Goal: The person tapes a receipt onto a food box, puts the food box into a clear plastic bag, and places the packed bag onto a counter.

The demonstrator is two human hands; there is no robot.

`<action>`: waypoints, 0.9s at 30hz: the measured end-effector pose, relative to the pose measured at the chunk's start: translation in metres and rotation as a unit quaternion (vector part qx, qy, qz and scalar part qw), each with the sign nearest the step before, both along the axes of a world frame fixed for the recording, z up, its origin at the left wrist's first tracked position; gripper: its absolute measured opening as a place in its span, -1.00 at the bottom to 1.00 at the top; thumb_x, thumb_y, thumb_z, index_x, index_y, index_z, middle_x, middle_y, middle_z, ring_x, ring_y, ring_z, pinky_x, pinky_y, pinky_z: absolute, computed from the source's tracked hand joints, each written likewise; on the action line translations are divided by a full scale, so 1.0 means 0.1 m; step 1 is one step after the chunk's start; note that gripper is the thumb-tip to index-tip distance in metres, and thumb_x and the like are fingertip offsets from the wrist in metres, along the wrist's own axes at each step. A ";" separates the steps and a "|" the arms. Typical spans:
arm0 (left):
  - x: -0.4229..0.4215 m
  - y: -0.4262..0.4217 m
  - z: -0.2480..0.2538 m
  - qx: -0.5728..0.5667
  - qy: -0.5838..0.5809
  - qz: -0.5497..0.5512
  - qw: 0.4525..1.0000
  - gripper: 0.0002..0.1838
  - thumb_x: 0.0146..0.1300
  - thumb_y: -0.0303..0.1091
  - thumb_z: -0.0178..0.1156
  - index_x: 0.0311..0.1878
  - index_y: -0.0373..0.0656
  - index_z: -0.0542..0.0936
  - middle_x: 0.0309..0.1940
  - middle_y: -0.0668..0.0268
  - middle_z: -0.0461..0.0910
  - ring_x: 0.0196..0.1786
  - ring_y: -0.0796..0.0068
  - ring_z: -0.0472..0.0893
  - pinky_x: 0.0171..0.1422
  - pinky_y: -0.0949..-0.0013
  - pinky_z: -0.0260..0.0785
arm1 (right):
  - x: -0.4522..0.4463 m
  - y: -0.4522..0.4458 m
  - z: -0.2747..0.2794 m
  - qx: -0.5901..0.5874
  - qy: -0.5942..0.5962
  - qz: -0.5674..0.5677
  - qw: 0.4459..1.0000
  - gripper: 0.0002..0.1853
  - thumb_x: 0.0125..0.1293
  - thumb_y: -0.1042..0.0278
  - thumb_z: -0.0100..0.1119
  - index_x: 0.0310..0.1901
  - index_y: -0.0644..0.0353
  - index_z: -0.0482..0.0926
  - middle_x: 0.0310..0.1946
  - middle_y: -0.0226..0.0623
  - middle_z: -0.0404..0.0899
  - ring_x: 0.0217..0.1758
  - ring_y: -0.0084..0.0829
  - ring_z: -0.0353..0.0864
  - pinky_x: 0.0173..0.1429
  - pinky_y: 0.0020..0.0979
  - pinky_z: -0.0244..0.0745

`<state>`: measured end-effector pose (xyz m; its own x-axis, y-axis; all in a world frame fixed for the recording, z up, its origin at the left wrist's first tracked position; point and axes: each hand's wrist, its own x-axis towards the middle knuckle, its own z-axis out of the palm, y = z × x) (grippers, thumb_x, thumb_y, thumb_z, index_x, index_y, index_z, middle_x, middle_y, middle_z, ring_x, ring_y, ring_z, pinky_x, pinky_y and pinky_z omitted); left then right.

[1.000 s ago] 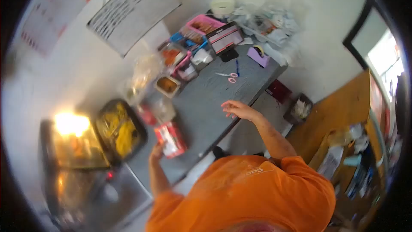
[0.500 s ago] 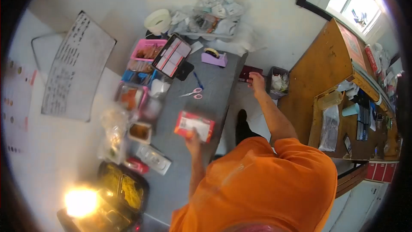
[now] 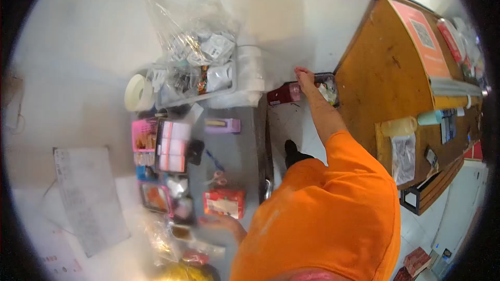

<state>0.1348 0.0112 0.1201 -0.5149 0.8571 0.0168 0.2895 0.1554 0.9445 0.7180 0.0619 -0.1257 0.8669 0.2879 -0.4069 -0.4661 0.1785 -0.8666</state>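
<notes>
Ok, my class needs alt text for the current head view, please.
A person in an orange T-shirt has the left hand beside a red box on a grey table. The right hand extends near a bin.

1. I'm on one feed, the head camera, peering forward and down over the wearer's own orange shirt (image 3: pixel 317 208), very close at bottom centre.
2. Now it's a wide, rounded view, black at the corners, with the grey table (image 3: pixel 242 151) farther off, left of centre.
3. I'm getting both hands: left hand (image 3: pixel 224 222) lower centre-left, right hand (image 3: pixel 305 77) above centre.
4. Walls lean here: tilted whiteboard (image 3: pixel 91 198) lower left, wooden counter (image 3: pixel 364 62) slanting at right.
</notes>
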 end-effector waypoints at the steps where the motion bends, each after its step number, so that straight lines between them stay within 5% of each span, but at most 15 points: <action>1: -0.04 0.04 -0.02 -0.010 0.052 -0.006 0.999 -0.25 0.32 0.06 0.03 0.36 -0.24 0.05 0.29 0.02 0.15 0.20 0.16 0.37 0.27 0.17 0.26 | 0.03 0.07 0.03 0.034 -0.009 0.048 0.998 -0.77 0.15 0.59 0.06 -0.13 0.24 0.57 -0.27 -0.28 0.60 -0.19 -0.41 0.60 -0.24 -0.37 0.56; 2: -0.11 0.10 -0.12 0.015 0.302 -0.002 0.953 -0.33 0.34 0.02 0.02 0.31 -0.28 0.14 0.26 0.00 0.19 0.21 0.17 0.35 0.29 0.21 0.23 | 0.00 0.12 0.22 0.044 0.043 0.122 0.991 -0.77 0.17 0.53 0.12 -0.11 0.24 0.57 -0.25 -0.26 0.59 -0.23 -0.40 0.60 -0.25 -0.41 0.57; 9: 0.09 0.04 -0.28 -0.016 0.344 -0.061 0.937 -0.49 0.36 -0.13 0.02 0.20 -0.31 0.26 0.20 0.00 0.25 0.22 0.22 0.32 0.28 0.23 0.22 | -0.17 1.11 0.35 0.032 0.117 0.250 0.961 -0.75 0.20 0.29 0.23 -0.12 0.20 0.60 -0.32 -0.25 0.62 -0.33 -0.28 0.62 -0.32 -0.29 0.53; 11: 0.13 0.09 -0.43 -0.011 0.332 -0.059 0.941 -0.48 0.34 -0.14 0.06 0.20 -0.31 0.25 0.19 0.03 0.26 0.23 0.22 0.31 0.28 0.24 0.22 | -0.14 1.47 0.10 -0.326 -0.170 0.299 0.881 -0.66 0.18 0.14 0.25 -0.14 0.23 0.60 -0.37 -0.24 0.63 -0.29 -0.28 0.60 -0.30 -0.20 0.51; 12: 0.27 0.11 -0.27 -0.012 0.331 -0.056 0.942 -0.48 0.34 -0.14 0.06 0.20 -0.31 0.25 0.19 0.03 0.26 0.23 0.22 0.31 0.28 0.24 0.22 | -0.14 1.46 0.24 -0.325 -0.172 0.301 0.880 -0.66 0.18 0.14 0.25 -0.14 0.23 0.60 -0.37 -0.24 0.63 -0.29 -0.28 0.60 -0.30 -0.20 0.51; 14: 0.66 0.15 0.19 -0.073 0.269 -0.097 0.955 -0.44 0.32 -0.14 0.09 0.24 -0.31 0.22 0.18 0.04 0.26 0.22 0.20 0.32 0.25 0.24 0.25 | -0.19 1.31 0.65 -0.282 -0.218 0.323 0.877 -0.56 0.17 0.00 0.23 -0.15 0.27 0.60 -0.38 -0.16 0.64 -0.27 -0.29 0.60 -0.20 -0.20 0.51; 18: 0.44 0.26 -0.39 0.033 0.255 -0.052 0.965 -0.44 0.33 -0.19 0.08 0.26 -0.31 0.20 0.16 0.04 0.28 0.20 0.19 0.34 0.21 0.23 0.30 | -0.15 1.21 0.79 -0.247 -0.252 0.342 0.871 -0.56 0.18 0.00 0.18 -0.16 0.26 0.60 -0.24 -0.09 0.63 -0.13 -0.26 0.58 -0.05 -0.22 0.49; 19: 0.53 0.30 -0.29 0.030 0.246 -0.061 0.967 -0.44 0.33 -0.23 0.08 0.27 -0.32 0.18 0.16 0.03 0.27 0.19 0.19 0.35 0.19 0.24 0.33 | -0.14 1.16 0.79 -0.035 -0.084 0.259 0.962 -0.59 0.19 0.04 0.16 -0.16 0.26 0.59 -0.14 -0.07 0.60 -0.06 -0.23 0.55 0.05 -0.22 0.45; 20: 0.60 0.35 -0.24 0.028 0.236 -0.069 0.969 -0.45 0.32 -0.27 0.08 0.28 -0.32 0.17 0.17 0.02 0.27 0.17 0.20 0.36 0.16 0.25 0.35 | -0.14 1.10 0.85 0.179 0.093 0.156 0.967 -0.63 0.20 0.08 0.14 -0.17 0.27 0.58 -0.05 -0.05 0.57 0.02 -0.20 0.52 0.14 -0.22 0.41; 24: 0.68 0.53 -0.24 0.050 0.161 -0.067 0.983 -0.45 0.30 -0.35 0.09 0.28 -0.31 0.17 0.15 0.04 0.31 0.16 0.26 0.37 0.12 0.28 0.36 | -0.09 0.72 1.68 0.321 0.192 0.200 0.905 -0.71 0.22 0.19 0.09 -0.17 0.23 0.57 0.07 -0.08 0.50 0.13 -0.18 0.46 0.24 -0.22 0.35; 26: 0.75 0.67 -0.22 -0.003 -0.206 -0.161 0.965 -0.49 0.29 -0.41 0.09 0.26 -0.31 0.22 0.14 0.10 0.35 0.14 0.32 0.38 0.11 0.28 0.35 | -0.26 0.56 2.21 0.371 0.054 0.297 0.878 -0.78 0.24 0.33 0.03 -0.17 0.23 0.58 0.07 -0.09 0.50 0.11 -0.16 0.47 0.26 -0.26 0.33; 27: 0.89 0.73 -0.01 -0.026 -0.129 -0.213 0.968 -0.51 0.28 -0.42 0.08 0.25 -0.28 0.26 0.14 0.14 0.36 0.16 0.33 0.38 0.15 0.28 0.33 | -0.42 0.51 2.54 0.370 0.054 0.313 0.873 -0.78 0.24 0.33 0.03 -0.17 0.23 0.58 0.07 -0.09 0.50 0.11 -0.16 0.47 0.26 -0.26 0.33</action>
